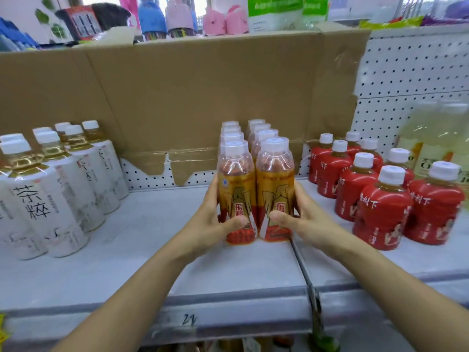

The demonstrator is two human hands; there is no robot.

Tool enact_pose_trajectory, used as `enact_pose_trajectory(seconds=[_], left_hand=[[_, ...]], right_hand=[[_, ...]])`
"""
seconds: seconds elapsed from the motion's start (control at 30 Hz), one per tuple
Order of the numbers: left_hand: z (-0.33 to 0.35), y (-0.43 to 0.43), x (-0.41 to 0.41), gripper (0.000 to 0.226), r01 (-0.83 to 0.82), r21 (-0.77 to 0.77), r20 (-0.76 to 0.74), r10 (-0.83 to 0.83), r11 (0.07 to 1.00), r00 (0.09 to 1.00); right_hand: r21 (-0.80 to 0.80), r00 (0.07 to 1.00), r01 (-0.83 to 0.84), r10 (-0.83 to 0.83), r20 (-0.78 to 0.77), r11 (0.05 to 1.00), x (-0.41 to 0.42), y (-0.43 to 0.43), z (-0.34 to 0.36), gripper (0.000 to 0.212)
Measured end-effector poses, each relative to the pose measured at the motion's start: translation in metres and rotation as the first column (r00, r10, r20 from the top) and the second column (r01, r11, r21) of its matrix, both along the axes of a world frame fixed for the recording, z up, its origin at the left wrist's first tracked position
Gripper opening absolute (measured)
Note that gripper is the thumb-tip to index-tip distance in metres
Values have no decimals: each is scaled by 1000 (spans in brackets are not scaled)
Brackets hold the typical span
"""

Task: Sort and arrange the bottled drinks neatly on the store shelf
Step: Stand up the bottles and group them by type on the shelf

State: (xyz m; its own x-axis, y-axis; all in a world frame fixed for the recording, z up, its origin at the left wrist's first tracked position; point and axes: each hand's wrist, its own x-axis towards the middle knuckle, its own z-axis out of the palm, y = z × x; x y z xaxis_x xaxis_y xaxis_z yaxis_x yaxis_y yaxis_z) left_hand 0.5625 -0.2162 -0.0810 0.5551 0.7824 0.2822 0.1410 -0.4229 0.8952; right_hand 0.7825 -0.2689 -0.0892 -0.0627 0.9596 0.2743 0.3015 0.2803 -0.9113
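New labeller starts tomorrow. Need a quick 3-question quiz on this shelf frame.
1. True or false: the left hand and the right hand each grip one of the front orange-labelled bottles.
2. What stands on the shelf to the right of them? A blue cans; B red-labelled bottles; C milk cartons.
3. Fill in: the orange-labelled bottles stand in ___ rows running front to back.
Key: 1 true; 2 B; 3 two.

"茶粹" on white bottle (43, 207), "东鹏" on orange bottle (236, 189)
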Motion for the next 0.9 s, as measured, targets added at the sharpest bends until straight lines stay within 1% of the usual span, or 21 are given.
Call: enact_pose_trajectory(seconds=[0.1, 0.13, 0.17, 0.2, 0.23, 0.27, 0.3, 0.33, 0.37, 0.47, 0.53, 0.57, 0.6, 0.63, 0.67, 0.7, 0.73, 0.77, 0.83, 0.9], left_hand=[[3, -7, 2, 94, -86, 0, -13, 86, 996, 996], [4, -12, 3, 94, -149, 40, -33, 151, 988, 988], [4, -20, 5, 96, -254, 108, -59, 261, 961, 963], [3, -29, 8, 100, -383, 195, -73, 402, 903, 913], [2, -39, 11, 101, -483, 289, -37, 514, 827, 857], [2, -49, 16, 99, -530, 375, 46, 555, 761, 830], [3, -61, 22, 96, -530, 444, 137, 529, 723, 837], [6, -71, 30, 94, -503, 494, 199, 470, 710, 860], [8, -80, 40, 91, -455, 532, 217, 404, 714, 889], [13, -98, 74, 92, -299, 595, 136, 274, 746, 952], [11, -104, 101, 97, -230, 537, 52, 240, 812, 969], [10, -106, 116, 100, -205, 467, 13, 225, 860, 974], [8, -108, 131, 105, -178, 370, -24, 201, 912, 979], [4, -108, 147, 110, -157, 263, -68, 180, 952, 981], [2, -107, 163, 116, -142, 174, -119, 164, 975, 979], [-1, -104, 178, 121, -137, 103, -170, 153, 985, 973], [-3, -100, 193, 123, -129, 42, -202, 134, 991, 970], [-4, -96, 207, 120, -109, -19, -198, 103, 994, 975], [-8, -85, 228, 111, -57, -98, -111, 46, 994, 993], [-12, -75, 239, 113, -49, -137, -37, 44, 989, 998]], right_hand=[[7, 998, 47, -47, 32, 999, -2, -4, 2, 75], [21, 997, 69, -70, 43, 997, -3, -7, 2, 76], [48, 992, 103, -106, 63, 994, -3, -12, 2, 78], [83, 983, 144, -152, 101, 986, -3, -18, 2, 80], [126, 968, 185, -203, 147, 975, -2, -26, 2, 81], [179, 950, 219, -252, 185, 959, 1, -37, 2, 81], [259, 929, 242, -300, 215, 935, 7, -48, 3, 79], [352, 910, 249, -342, 234, 902, 14, -59, 4, 76], [447, 891, 251, -386, 240, 859, 23, -71, 6, 70], [669, 815, 281, -539, 213, 689, 58, -103, 12, 52], [750, 737, 311, -647, 197, 583, 89, -119, 15, 51], [759, 710, 338, -680, 182, 557, 108, -125, 15, 53], [739, 704, 375, -690, 165, 560, 127, -129, 14, 58], [688, 720, 416, -678, 151, 595, 146, -132, 13, 66], [604, 752, 453, -645, 137, 656, 165, -133, 12, 75], [484, 799, 466, -587, 128, 740, 183, -133, 12, 85], [341, 850, 446, -511, 129, 827, 200, -130, 11, 96], [201, 894, 396, -426, 138, 896, 215, -126, 10, 106], [-8, 961, 250, -247, 127, 968, 240, -111, 6, 116], [-97, 992, 103, -94, 88, 990, 252, -95, 4, 117]])
